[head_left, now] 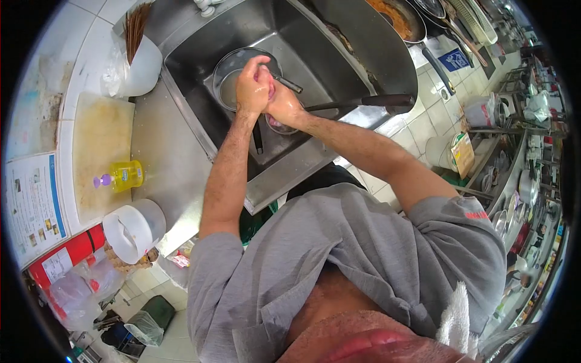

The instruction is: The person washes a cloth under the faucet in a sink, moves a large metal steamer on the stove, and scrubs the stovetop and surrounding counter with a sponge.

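Observation:
Over the sink basin (321, 72), my two hands are clasped together, skin wet and shiny. My left hand (249, 91) has its fingers closed around my right hand (283, 104), and the right hand's fingers are folded in against the left, partly hidden. No tool shows between them. Directly beneath lies a round pan (225, 75) with a dark handle (289, 83). A second dark handle (259, 140) points toward me by my left wrist. Under my right wrist sits a small round metal vessel (283, 127), mostly covered.
A long dark handle (387, 101) crosses the sink's right rim. A pan of orange food (396, 21) stands upper right. Left are a yellow soap bottle (126, 176), a white tub (134, 230), and a white container (145, 66) with a stick brush (136, 30). A faucet (206, 7) is behind.

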{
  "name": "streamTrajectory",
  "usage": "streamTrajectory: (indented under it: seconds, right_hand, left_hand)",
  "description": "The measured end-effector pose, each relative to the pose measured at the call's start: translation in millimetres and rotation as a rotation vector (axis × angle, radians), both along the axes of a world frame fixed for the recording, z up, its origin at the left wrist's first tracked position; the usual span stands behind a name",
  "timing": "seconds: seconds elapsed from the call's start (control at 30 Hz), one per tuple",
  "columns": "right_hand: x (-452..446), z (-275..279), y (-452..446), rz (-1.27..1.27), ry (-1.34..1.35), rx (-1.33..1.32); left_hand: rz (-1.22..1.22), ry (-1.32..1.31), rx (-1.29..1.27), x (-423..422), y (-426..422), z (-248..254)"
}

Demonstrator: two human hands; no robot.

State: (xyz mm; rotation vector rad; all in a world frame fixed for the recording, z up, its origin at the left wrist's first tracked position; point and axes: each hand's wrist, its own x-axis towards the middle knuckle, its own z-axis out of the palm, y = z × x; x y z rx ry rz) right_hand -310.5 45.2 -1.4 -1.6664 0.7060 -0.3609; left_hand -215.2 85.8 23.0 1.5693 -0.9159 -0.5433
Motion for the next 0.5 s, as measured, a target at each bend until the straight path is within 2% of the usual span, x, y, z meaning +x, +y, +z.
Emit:
streamTrajectory:
  seconds: [0.07, 0.13, 0.17, 0.2, 0.27, 0.33, 0.43, 0.47, 0.5]
  right_hand:
    - [4, -10, 3, -0.027, 0.054, -0.073]
    - [1, 17, 6, -0.035, 0.104, 0.099]
    - [-1, 23, 8, -0.019, 0.115, -0.020]
    - [-2, 18, 9, -0.029, 0.114, -0.018]
    - [4, 0, 9, -0.059, 0.240, -0.243]
    - [1, -9, 13, -0.069, 0.183, -0.339]
    - [-10, -30, 16, -0.084, 0.067, -0.548]
    - [-16, -32, 15, -0.063, 0.008, -0.656]
    - [-24, -29, 14, -0.037, 0.024, -0.636]
  left_hand:
    - [0.132, -0.056, -0.058, 7, -2, -13]
    - [0.141, 0.011, -0.044, 7, -2, -10]
    - [0.194, 0.037, -0.023, 6, -2, -12]
    - [0.248, 0.061, -0.005, 6, -3, -14]
    - [0.256, 0.056, -0.025, 5, -5, -16]
    - [0.366, 0.188, 0.014, 2, -7, -20]
    - [0.510, -0.167, 0.084, 5, -8, -50]
    - [0.454, 0.009, 0.048, -6, -4, -38]
    - [0.445, -0.026, 0.060, -3, -4, -53]
